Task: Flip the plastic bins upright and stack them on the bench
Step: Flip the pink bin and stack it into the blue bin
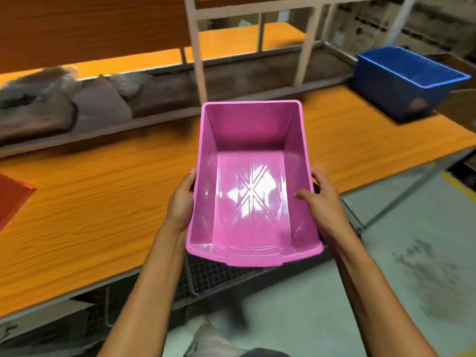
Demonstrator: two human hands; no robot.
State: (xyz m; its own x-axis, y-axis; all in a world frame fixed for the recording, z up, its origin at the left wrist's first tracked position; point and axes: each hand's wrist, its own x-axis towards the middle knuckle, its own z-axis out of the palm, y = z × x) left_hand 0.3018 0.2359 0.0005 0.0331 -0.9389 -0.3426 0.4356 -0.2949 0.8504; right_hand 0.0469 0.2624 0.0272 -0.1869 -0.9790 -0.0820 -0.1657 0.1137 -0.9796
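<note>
I see a pink plastic bin (253,186), open side up, held over the near edge of the orange bench (103,202), my left hand (181,202) and right hand (323,202) gripping its long sides, with a blue bin (401,83) upright at the bench's far right.

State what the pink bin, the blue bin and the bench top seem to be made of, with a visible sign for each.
Pink bin: glossy moulded plastic, by the bright glare and raised ribs on its floor. Blue bin: probably plastic too, with a thin moulded rim; blurred. Bench top: orange wood-grain streaks; laminate or real wood, cannot tell.
</note>
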